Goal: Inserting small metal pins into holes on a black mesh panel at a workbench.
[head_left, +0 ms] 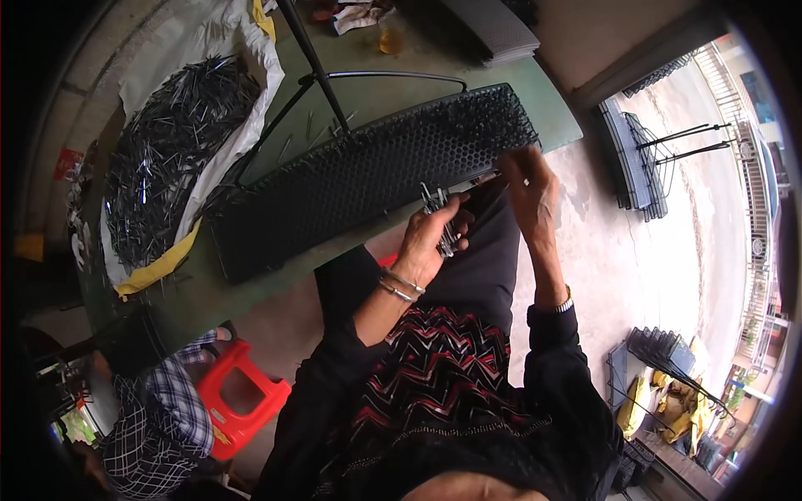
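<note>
A long black panel (334, 179) full of small honeycomb holes lies slantwise across the green table, with thin dark pieces standing densely at its right end. My left hand (424, 240) is closed around a bunch of thin, shiny dark sticks (436, 209), just off the panel's near edge. At the panel's right end is my right hand (533, 190), fingers curled in and pressed together; whatever they hold is too small or blurred to make out. On the left, an open white sack (266, 88) holds a heap of similar dark sticks (180, 138).
A metal frame (322, 79) rises behind the panel on the green table (551, 108). Flat grey sheets (493, 33) are stacked at the back. A red stool (238, 401) and a person in plaid (159, 417) are at lower left. More racks (631, 159) stand on the right.
</note>
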Available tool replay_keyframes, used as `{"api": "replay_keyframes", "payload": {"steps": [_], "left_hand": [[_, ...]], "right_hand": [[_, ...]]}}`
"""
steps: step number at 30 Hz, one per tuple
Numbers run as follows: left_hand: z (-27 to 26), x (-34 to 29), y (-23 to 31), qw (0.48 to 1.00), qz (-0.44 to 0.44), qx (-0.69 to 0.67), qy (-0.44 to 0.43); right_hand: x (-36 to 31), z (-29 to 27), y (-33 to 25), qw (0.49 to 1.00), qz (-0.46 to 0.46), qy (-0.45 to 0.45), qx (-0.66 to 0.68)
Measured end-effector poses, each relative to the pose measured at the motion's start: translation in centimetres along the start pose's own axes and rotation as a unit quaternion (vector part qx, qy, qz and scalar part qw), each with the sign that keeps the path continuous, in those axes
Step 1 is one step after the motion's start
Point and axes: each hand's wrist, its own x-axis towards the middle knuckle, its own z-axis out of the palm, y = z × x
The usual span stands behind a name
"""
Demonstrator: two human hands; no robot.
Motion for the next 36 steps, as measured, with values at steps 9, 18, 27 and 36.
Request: {"api": "replay_keyframes", "payload": {"steps": [9,18,27,36], "left_hand": [[-0.8,0.5,-1.0,0.999,0.007,-0.052,0.006],[0.9,-0.7,-0.4,1.0,0.005,-0.006,-0.01],[1.2,-1.4,-0.2,0.999,-0.009,0.037,0.002],[0.6,-1.7,-0.3,0.998,-0.005,0.049,-0.027]], "right_hand": [[4.3,2.5,3.8,0.939,-0.144,0.252,-0.185],[3.7,2.3,3.2,0.945,-0.167,0.222,-0.172],[4.0,2.1,3.3,0.959,-0.164,0.18,-0.145],[3.7,2.3,3.7,0.958,-0.144,0.176,-0.173]]}}
